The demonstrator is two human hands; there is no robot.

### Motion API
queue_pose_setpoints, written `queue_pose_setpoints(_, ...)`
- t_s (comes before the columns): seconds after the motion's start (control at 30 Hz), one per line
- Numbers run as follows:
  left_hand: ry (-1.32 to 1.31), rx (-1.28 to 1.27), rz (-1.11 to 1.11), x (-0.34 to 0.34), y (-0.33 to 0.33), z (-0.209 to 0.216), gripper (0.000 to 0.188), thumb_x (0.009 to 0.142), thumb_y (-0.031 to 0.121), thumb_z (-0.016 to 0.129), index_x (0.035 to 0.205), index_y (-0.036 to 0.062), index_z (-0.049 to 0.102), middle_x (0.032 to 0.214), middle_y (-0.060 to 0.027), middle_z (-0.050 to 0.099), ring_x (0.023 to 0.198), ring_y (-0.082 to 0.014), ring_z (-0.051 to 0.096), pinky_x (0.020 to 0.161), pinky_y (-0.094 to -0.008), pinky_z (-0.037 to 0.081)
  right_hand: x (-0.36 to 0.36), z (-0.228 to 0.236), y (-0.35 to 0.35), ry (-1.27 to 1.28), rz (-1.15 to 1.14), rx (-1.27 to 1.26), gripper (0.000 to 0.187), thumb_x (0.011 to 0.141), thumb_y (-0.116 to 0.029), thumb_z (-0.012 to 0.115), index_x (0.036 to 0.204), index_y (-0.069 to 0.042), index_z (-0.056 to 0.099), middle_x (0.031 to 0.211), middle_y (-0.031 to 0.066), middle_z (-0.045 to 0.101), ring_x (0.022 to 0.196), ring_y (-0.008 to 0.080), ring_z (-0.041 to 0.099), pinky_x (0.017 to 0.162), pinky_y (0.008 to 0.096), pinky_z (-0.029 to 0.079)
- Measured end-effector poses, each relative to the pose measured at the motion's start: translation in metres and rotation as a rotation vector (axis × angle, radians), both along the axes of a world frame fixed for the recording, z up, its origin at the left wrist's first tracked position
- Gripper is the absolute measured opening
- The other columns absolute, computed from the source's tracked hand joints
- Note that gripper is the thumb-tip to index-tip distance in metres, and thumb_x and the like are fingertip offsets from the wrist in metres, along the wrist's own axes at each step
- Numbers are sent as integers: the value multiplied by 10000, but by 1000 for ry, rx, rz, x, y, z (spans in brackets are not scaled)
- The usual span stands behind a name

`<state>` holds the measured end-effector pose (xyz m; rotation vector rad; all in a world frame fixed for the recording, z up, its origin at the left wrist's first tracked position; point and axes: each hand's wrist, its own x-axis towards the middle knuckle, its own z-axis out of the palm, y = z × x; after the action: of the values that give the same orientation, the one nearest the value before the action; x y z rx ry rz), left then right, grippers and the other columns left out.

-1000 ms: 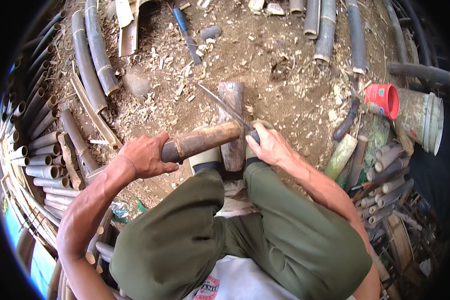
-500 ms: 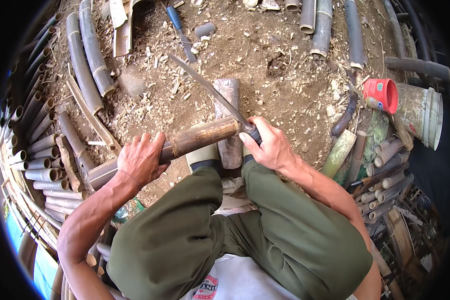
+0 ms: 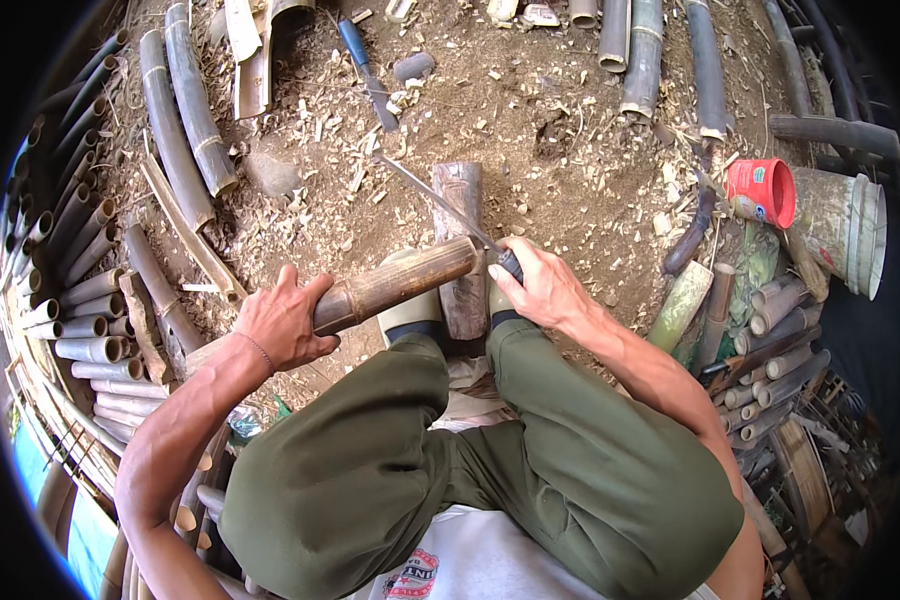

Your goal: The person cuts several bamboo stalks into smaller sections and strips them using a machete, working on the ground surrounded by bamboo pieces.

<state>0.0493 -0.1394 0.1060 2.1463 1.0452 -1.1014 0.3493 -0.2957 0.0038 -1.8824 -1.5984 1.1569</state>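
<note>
Brown bamboo tube (image 3: pixel 395 288), left hand (image 3: pixel 282 322) clasped round it, points two o'clock toward right hand (image 3: pixel 540 285), fist closed on dark-handled long grey metal blade (image 3: pixel 438 202).

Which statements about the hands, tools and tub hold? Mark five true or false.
1. The left hand grips a bamboo piece. True.
2. The right hand holds a blade by its dark handle. True.
3. The tub is at the picture's left. False: the red tub is at the right.
4. A blue-handled tool lies on the ground. True.
5. The trousers are white. False: green trousers.
</note>
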Motion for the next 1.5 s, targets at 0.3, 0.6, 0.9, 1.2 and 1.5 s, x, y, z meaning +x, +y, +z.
queue_pose_setpoints(0.3,-69,3,-11,-5,2,-11,524,767,377,773,1127,94,520,956,-227,656,928,-436,674,787,-527,552,-5,-23,-18,-269,97,-31,321,941,-246,648,1133,-10,543,808,210,658,697,390,669,631,438,538)
queue_pose_setpoints(0.6,-125,252,-139,-18,-22,-15,650,745,304,820,1271,97,499,1042,-152,569,1019,-350,599,808,-470,527,-25,29,2,142,-61,361,332,941,-265,654,1117,0,561,802,196,653,729,375,676,651,417,539)
queue_pose_setpoints(0.9,-102,393,-227,-29,-35,-29,719,767,309,810,1365,94,473,1104,-155,538,1031,-326,553,802,-443,482,-23,41,8,149,-73,372,315,927,-223,686,1098,21,586,879,193,678,770,369,696,663,428,545)
queue_pose_setpoints(1.2,-162,307,-149,-35,-35,-14,843,725,392,782,1391,47,397,1094,-189,493,1052,-371,504,902,-463,443,1,-15,-3,-7,71,-251,316,943,-285,596,1129,-34,551,835,249,677,802,451,681,716,502,556)
queue_pose_setpoints(1.5,-88,-138,21,-23,10,-15,669,717,537,769,1132,53,564,971,-250,674,910,-429,675,851,-492,535,-21,27,1,55,-54,326,347,911,-239,690,1124,8,572,891,199,666,777,374,683,696,420,564)
